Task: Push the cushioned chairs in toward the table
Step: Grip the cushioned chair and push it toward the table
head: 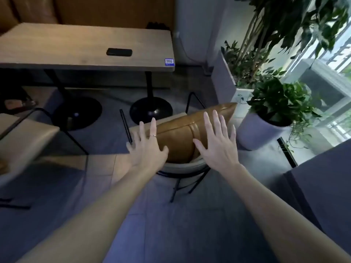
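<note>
Head view: chair (182,166) with tan cushion (180,137) stands well apart from tabletop (85,46), angled, near potted plant (273,114). Left hand (147,147) and right hand (218,143) both spread flat, fingers splayed, grasping nothing, over cushion's near side; contact unclear. Advice: press palms evenly on chair back, push straight toward table bases, steer clear of plant. Second chair (22,137) at left, also out.

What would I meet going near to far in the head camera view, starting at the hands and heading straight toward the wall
Hands, left and right → tan cushion on the chair → black round table base → wooden table → black phone on it → brown bench back.
</note>
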The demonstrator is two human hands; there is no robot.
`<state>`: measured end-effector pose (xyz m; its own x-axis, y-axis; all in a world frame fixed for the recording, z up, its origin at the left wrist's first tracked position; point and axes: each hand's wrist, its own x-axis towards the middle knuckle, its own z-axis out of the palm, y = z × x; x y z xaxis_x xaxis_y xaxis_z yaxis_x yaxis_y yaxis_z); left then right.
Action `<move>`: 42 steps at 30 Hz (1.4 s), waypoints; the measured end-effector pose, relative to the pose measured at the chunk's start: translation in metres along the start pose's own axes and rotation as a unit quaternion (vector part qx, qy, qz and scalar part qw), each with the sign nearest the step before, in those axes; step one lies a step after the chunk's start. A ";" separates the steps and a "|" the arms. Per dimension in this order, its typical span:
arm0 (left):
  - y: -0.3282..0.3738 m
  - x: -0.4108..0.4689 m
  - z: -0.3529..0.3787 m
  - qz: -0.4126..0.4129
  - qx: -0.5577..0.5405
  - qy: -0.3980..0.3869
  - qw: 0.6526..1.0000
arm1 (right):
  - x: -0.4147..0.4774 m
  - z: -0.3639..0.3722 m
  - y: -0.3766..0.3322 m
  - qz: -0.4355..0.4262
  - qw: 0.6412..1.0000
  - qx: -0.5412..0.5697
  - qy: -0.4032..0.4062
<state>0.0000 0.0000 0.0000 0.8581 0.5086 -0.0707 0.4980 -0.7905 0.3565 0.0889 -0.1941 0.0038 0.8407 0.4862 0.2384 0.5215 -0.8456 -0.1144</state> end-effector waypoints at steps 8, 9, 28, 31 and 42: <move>0.001 -0.003 0.050 -0.215 -0.127 0.035 0.968 | -0.005 0.049 0.036 0.048 0.995 0.023 -0.081; -0.001 -0.001 0.056 -0.243 -0.151 0.043 0.957 | -0.005 0.055 0.039 0.060 0.994 0.028 -0.089; -0.009 0.033 0.142 -0.336 -0.241 -0.088 0.906 | 0.015 0.146 0.044 0.273 0.925 0.121 -0.233; -0.008 0.035 0.153 -0.330 -0.269 -0.078 0.901 | 0.015 0.156 0.046 0.283 0.923 0.150 -0.211; -0.012 0.033 0.161 -0.304 -0.293 -0.015 0.906 | 0.011 0.155 0.047 0.401 0.839 0.320 -0.182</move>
<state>0.0427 -0.0289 -0.1563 0.4542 0.7734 -0.4422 0.7352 -0.0450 0.6764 0.1451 -0.1944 -0.1482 0.8868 -0.0495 -0.4596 -0.3597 -0.6984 -0.6188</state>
